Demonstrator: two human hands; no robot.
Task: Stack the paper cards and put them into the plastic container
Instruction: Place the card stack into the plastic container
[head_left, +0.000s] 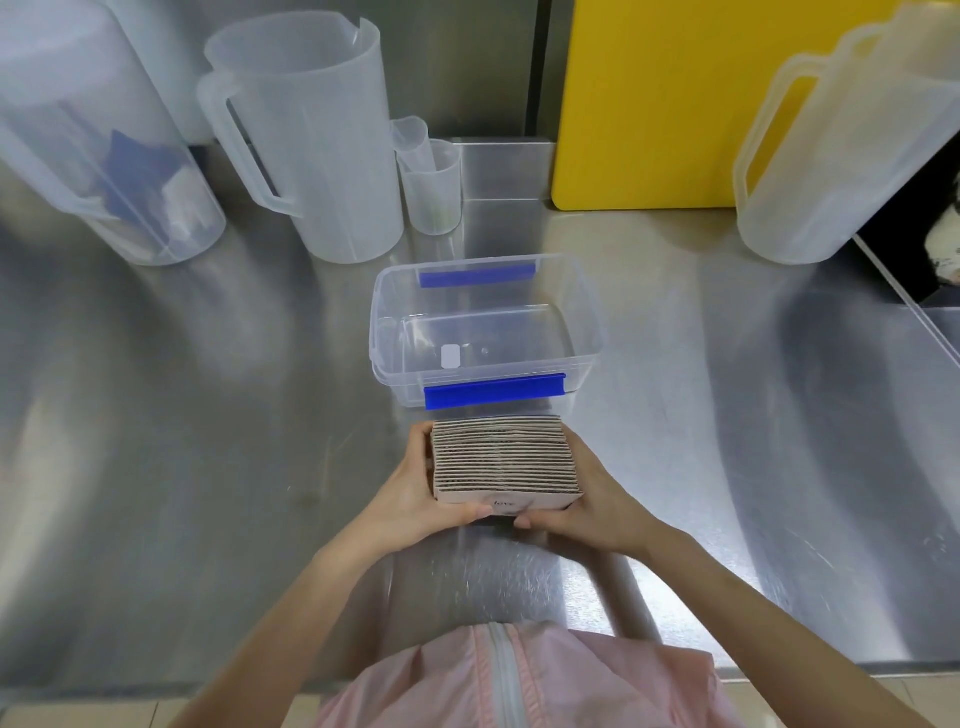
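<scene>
A thick stack of pale brown paper cards (505, 460) stands on edge on the steel counter, squeezed between both hands. My left hand (415, 493) presses its left side and near face. My right hand (597, 504) holds the right side, thumb on the front card. Just beyond the stack sits the clear plastic container (485, 332) with blue clips, lid off, holding nothing but a small white label on its floor.
Large translucent jugs stand at the back: one at far left (98, 150) with blue and white items inside, one beside it (306, 135), one at right (852, 140). A small measuring cup (434, 182) and a yellow board (670, 104) stand behind the container.
</scene>
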